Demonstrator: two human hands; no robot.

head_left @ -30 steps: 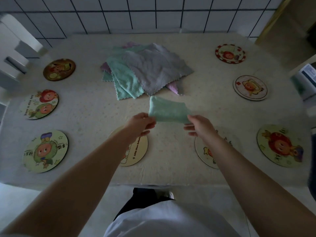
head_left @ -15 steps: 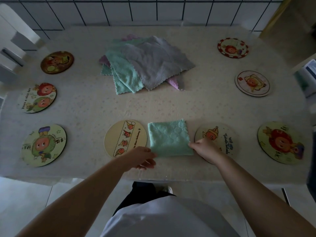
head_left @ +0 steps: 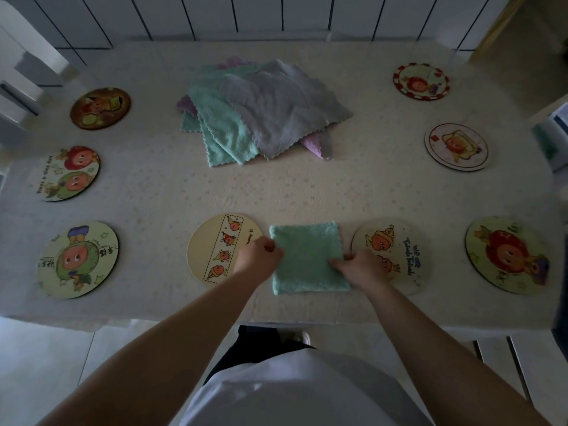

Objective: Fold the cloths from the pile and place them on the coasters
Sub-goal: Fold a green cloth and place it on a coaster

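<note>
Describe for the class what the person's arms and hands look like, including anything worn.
Both forearms are bare, with no sleeves reaching them. The left hand and right hand wear no gloves, and no rings or watch show. A white top covers the torso below.

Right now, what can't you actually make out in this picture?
- How many cloths are in the pile: the grey top cloth covers most of the head view.
- Parts of both near coasters: the left hand hides the edge of one, the right hand part of the other.
- How many layers the folded green cloth has: seen from above only.
- Small print on the coasters: too small.
</note>
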